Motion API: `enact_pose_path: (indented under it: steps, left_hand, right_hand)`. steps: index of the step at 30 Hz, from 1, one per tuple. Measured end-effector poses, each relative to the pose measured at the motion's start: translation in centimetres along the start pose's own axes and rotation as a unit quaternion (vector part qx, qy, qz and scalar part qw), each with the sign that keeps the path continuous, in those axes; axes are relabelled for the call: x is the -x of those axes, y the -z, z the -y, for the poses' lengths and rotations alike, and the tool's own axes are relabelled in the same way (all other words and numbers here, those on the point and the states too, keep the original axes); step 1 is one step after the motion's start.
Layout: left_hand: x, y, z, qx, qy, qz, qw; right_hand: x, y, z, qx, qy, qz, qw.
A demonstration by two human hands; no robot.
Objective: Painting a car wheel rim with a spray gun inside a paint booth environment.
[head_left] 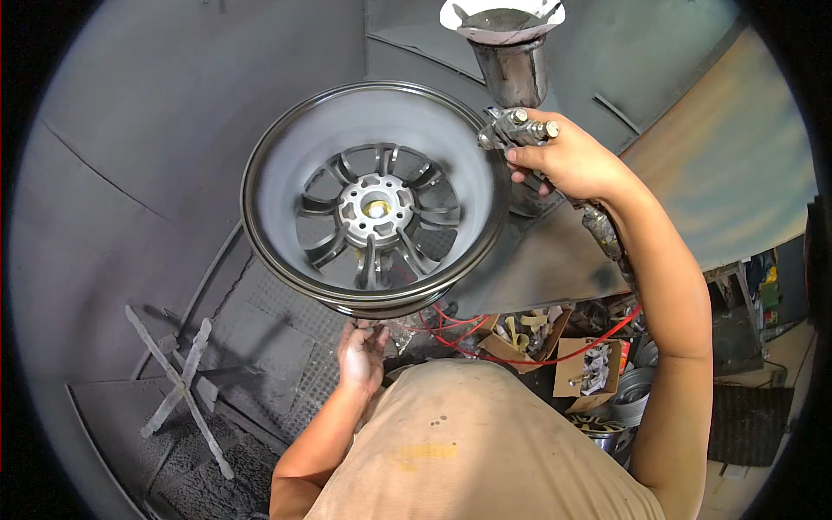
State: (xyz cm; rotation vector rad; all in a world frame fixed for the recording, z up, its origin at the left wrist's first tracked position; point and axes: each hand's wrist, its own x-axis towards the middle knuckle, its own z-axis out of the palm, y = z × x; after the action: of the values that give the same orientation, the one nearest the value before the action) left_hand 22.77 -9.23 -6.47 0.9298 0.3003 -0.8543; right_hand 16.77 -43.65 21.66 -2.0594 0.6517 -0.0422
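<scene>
My right hand (563,160) is closed round a paint-smeared spray gun (518,130), held at the wheel's far right edge. Above the gun's body rises a dark metal paint cup (511,74), with a whitish rim round its open top. In front of me a car wheel rim (459,121) lies with its hollow side up, its grey spokes and bright hub (376,210) visible inside. Under its near edge is my left hand (360,357), palm up, fingers loosely bent and apart. The fingertips reach the rim's underside; whether they touch it is hard to see.
A red hose (598,348) trails below the wheel. Cardboard boxes (591,374) with scraps and more wheel rims (633,394) are at the lower right. A coated cross-shaped stand (182,381) is at the lower left. Grey, overspray-covered booth walls (191,95) surround the wheel.
</scene>
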Motion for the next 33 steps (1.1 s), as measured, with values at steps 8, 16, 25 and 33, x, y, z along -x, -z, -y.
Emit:
enact_pose_path:
  steps: [8,16,25,33]
  left_hand:
    - [-3.4,3.3,-5.6,-0.103,-0.041,-0.010,0.994]
    - [-6.3,4.3,-6.7,0.056,-0.195,-0.108,0.973]
    - [0.4,-0.1,3.9,0.075,-0.025,0.028,0.996]
    - [-1.8,1.2,-2.7,-0.002,-0.029,-0.075,0.997]
  right_hand:
    - [-0.1,0.3,0.1,0.018,0.026,-0.006,0.999]
    - [1.4,0.4,0.4,-0.034,-0.023,0.069,0.997]
    - [0.8,0.1,0.2,-0.004,-0.003,0.046,0.999]
    - [1.7,0.5,-0.9,0.046,0.025,0.018,0.998]
